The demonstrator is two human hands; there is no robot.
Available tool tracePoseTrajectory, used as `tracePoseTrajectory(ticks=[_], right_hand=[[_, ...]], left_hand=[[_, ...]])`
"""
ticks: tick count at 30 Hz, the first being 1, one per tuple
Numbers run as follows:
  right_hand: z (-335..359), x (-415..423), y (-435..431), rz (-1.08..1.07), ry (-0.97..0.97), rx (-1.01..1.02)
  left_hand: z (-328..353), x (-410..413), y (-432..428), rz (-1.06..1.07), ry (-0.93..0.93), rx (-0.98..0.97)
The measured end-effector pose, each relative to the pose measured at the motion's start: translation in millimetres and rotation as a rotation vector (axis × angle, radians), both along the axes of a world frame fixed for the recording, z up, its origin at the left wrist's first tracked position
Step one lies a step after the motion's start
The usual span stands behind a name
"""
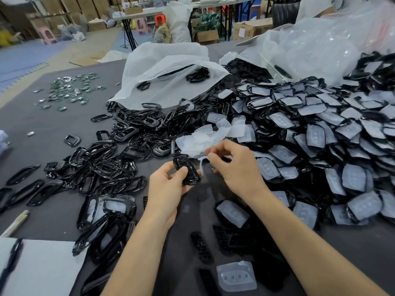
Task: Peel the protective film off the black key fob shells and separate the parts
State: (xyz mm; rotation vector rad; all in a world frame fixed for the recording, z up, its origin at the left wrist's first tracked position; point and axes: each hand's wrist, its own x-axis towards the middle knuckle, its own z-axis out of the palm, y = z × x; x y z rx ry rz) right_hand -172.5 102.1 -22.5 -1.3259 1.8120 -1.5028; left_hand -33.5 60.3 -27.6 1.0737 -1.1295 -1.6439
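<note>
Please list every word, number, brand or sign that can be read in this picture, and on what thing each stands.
No text can be read.
White label on the cardboard box at the back: too small and blurred.
On the black key fob shell in the left hand: no lettering visible.
On the protective film pinched by the right hand: no lettering visible.
On the loose clear cover nearest the camera: moulded bumps only.

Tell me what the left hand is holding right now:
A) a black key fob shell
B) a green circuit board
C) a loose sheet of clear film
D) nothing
A: the left hand grips a black key fob shell, while the right hand pinches the translucent film at the shell's edge.
</note>
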Motion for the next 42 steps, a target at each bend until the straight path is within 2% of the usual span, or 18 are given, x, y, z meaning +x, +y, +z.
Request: tracePoseTrajectory(ticks=[2, 4, 9, 14, 18, 22, 25, 30, 36, 42], right_hand=[[1, -1, -1, 0.049, -0.254, -0.016], [1, -1, -2, 0.054, -0.364, -0.011], [-1, -3, -1, -0.019, -0.217, 0.036], [1, -4, 0, 0.084, -0.277, 0.033], [0, -2, 0, 0.117, -0.209, 0.037], [-1, -2, -1, 0.103, -0.346, 0.028], [-3, 1, 0, 0.085, -0.512, 0.003], [-2, -11, -3, -0.134, -0.726, -0.014], [6, -19, 2, -0.200, -0.672, -0.097], [14, -12, 7, 0.018, -0.522, -0.132]], left_hand=[[-1, 1, 0, -0.034, 0.026, 0.022], [-1, 2, -1, -0.064, 0.094, 0.073], [1, 4, -3, -0.114, 0.240, 0.167], [1, 6, -4, -0.144, 0.249, 0.053], [2, 6, -2, -0.166, 0.253, 0.008], [5, 6, -2, -0.131, 0.244, -0.031], [4, 3, 0, -0.138, 0.169, -0.090], [2, 2, 2, -0.148, 0.060, -0.203], [-2, 3, -2, -0.085, -0.055, -0.270], [1, 2, 0, -0.052, -0.104, -0.404]])
